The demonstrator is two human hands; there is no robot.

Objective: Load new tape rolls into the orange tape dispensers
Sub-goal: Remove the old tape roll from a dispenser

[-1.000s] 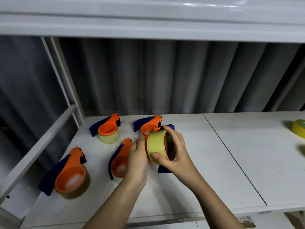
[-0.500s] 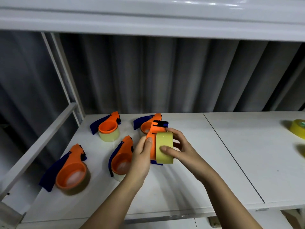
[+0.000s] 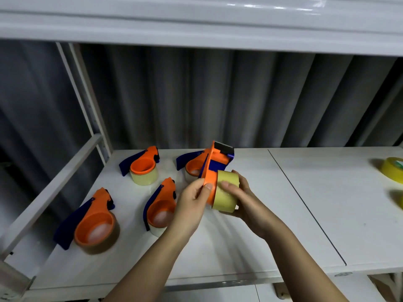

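An orange tape dispenser (image 3: 214,159) with a blue handle and a dark cutter is held on edge above the white shelf (image 3: 272,225). My left hand (image 3: 192,203) pinches its orange rim from the left. My right hand (image 3: 242,198) cups a pale yellow tape roll (image 3: 225,194) pressed against the dispenser's hub from the right. Several other orange dispensers with rolls lie on the shelf: one at the back left (image 3: 142,170), one behind the held one (image 3: 193,165), one in the middle (image 3: 161,207) and one at the front left (image 3: 93,223).
A loose yellow tape roll (image 3: 392,172) lies at the shelf's far right edge, with another yellowish blur below it. A white metal frame post (image 3: 85,101) and rail stand at the left. A white shelf beam runs overhead. A grey curtain hangs behind.
The dispenser has been lifted and turned upright, its cutter now pointing up. The roll has moved from in front of the dispenser to its right side, against the hub.
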